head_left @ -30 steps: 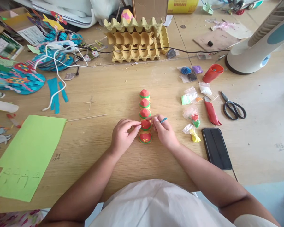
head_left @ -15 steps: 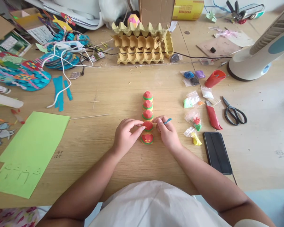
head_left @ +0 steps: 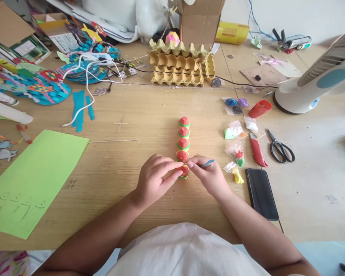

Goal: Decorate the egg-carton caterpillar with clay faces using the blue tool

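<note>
A row of several red domes with green and yellow rims [head_left: 183,144] runs up the middle of the wooden table. My left hand [head_left: 158,176] is at the row's near end, its thumb and forefinger bent together over the nearest dome [head_left: 184,173]; whatever they pinch is too small to make out. From the right, my right hand [head_left: 208,174] meets those fingertips above the same dome. It is closed round a small blue tool [head_left: 208,163], whose flat blue end sticks out past the knuckles. The face on the nearest dome is partly covered by my fingers.
Bags of coloured clay [head_left: 232,130], a red cutter [head_left: 258,150], black scissors [head_left: 281,147] and a phone [head_left: 262,194] lie to the right. Green paper [head_left: 43,176] is at the left. Egg cartons [head_left: 178,69] and a white fan [head_left: 301,92] stand behind.
The view has shifted slightly. Both hands have moved down the row to the nearest dome, and their fingertips have come together. Small yellow marks now show on the second-nearest dome.
</note>
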The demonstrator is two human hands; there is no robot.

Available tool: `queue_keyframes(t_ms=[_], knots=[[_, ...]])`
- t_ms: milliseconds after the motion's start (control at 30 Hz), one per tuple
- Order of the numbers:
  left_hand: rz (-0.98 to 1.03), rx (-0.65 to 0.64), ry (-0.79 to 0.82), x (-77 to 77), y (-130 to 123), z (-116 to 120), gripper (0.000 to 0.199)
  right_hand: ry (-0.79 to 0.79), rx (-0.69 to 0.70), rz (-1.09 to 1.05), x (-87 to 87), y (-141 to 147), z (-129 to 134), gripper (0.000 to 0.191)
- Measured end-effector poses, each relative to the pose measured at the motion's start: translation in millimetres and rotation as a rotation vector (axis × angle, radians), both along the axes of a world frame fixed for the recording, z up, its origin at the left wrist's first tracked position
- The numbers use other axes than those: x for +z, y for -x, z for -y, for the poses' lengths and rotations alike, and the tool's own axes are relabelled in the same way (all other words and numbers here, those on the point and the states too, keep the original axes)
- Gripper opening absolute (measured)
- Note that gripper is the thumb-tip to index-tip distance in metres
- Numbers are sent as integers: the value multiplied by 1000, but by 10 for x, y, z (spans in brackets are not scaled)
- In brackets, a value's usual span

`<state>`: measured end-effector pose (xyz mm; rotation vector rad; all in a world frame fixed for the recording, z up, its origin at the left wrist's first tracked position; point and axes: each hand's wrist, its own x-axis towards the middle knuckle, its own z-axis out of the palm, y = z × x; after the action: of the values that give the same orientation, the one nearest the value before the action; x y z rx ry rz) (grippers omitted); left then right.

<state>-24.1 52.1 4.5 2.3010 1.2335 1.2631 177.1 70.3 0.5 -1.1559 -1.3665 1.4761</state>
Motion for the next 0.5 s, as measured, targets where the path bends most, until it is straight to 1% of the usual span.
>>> queue_keyframes(t_ms=[100,200,367,500], knots=[[-10,14,-32,35,-3,27,14,3,92,-16,32,15,38,31],[39,-16,-31,55,0,23,11,-5,153,-37,45,24,52,29],[145,-75,42,51,1,3,9,-29,189,-53,53,1,35,26],[165,-93,66,15,8,-4,11,-51,207,-32,52,-19,21,28]])
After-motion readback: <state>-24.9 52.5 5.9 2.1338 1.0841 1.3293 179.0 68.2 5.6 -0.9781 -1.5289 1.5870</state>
